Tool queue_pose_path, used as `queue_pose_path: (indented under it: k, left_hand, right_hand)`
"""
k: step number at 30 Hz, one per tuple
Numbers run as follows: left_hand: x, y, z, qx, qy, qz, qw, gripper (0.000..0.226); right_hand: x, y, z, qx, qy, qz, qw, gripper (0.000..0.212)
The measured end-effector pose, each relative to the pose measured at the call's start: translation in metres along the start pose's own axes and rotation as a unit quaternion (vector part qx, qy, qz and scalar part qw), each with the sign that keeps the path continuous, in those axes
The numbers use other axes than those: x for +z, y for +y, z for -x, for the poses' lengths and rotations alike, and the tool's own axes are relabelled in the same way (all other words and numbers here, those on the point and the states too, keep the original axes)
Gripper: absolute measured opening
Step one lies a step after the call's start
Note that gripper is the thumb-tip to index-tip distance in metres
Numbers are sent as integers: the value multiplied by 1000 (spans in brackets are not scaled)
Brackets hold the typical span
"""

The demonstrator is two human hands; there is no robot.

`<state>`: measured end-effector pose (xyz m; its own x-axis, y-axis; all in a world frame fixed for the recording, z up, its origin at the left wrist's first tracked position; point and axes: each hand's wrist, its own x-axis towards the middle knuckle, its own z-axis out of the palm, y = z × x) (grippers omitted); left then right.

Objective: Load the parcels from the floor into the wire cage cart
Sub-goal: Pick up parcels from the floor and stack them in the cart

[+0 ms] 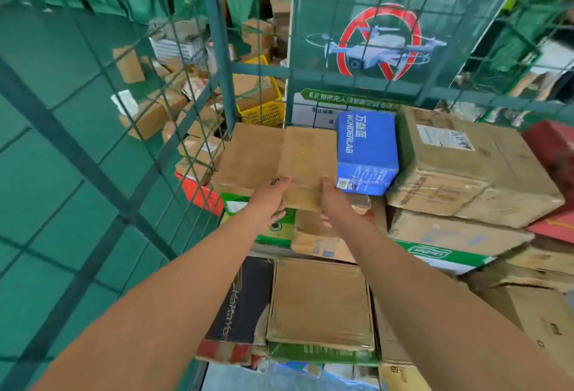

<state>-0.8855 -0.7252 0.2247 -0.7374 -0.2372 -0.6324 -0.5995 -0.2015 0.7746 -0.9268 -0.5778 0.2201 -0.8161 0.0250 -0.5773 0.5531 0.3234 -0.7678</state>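
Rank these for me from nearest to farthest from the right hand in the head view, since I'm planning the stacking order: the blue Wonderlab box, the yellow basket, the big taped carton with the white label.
1. Blue Wonderlab box: just right of the right hand.
2. Big taped carton: farther right, beyond the blue box.
3. Yellow basket: behind the cage mesh, up and left.

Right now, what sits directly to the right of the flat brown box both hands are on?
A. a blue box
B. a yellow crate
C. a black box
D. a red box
A: the blue box lies against the right edge of the flat brown box under both hands.
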Motion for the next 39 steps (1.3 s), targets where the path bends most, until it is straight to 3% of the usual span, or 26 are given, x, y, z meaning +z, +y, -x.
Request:
queue_pose_path:
  k: [4, 7, 12, 15, 23, 31, 35, 39]
  left_hand:
    - [11, 11, -25, -20, 8, 18, 1000, 30]
    - [19, 14, -34, -13, 12, 36, 999, 48]
    - [25, 1, -35, 21, -5, 60, 998, 68]
    - [26, -17, -26, 35, -15, 71, 997, 76]
    - [24, -80, 45, 18, 22, 112, 993, 57]
    - [18, -197, 172, -6, 126, 219, 967, 38]
    - [14, -262, 231, 0, 190, 251, 949, 22]
    - [14, -324, 290, -2, 243, 312, 918, 21]
  right_hand:
    - [2, -10, -22, 36, 2, -37, 999, 57]
    - [1, -6, -28, 36, -6, -67, 997, 51]
    - [-1, 13, -21, 11, -28, -68, 997, 62]
    - [-2, 23, -4, 24, -43, -77, 996, 49]
    - [-4, 66, 61, 20, -121, -72, 990, 12]
    - [-20, 164, 145, 40, -225, -25, 973, 29]
    - [-21, 218, 188, 59, -259, -23, 964, 20]
    - [-15, 264, 230, 76, -315, -1, 946, 16]
